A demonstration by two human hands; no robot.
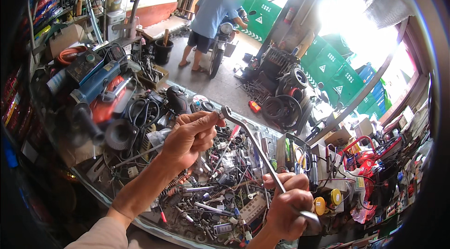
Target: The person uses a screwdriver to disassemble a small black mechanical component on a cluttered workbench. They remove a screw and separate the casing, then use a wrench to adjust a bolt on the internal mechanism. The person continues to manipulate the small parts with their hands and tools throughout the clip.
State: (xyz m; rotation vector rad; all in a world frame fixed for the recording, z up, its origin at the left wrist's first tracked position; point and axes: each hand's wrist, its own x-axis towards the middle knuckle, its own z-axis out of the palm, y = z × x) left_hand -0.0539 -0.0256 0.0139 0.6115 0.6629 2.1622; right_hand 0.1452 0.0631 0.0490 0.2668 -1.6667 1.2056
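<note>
Wrench (261, 153) is held aslant above the bench (159, 231), between the two hands. Its shaft is gripped low by the right hand (289, 207), the lower end left protruding. Its upper end is pinched by the left hand (188, 137), thumb against finger. Hands are kept well apart. Below, loose parts (220, 207) are strewn. Beyond the bench, tyres (274, 107) are noted; farther, a motorcycle (217, 60) is attended by a person (206, 14), backed by green panels (260, 12).
</note>
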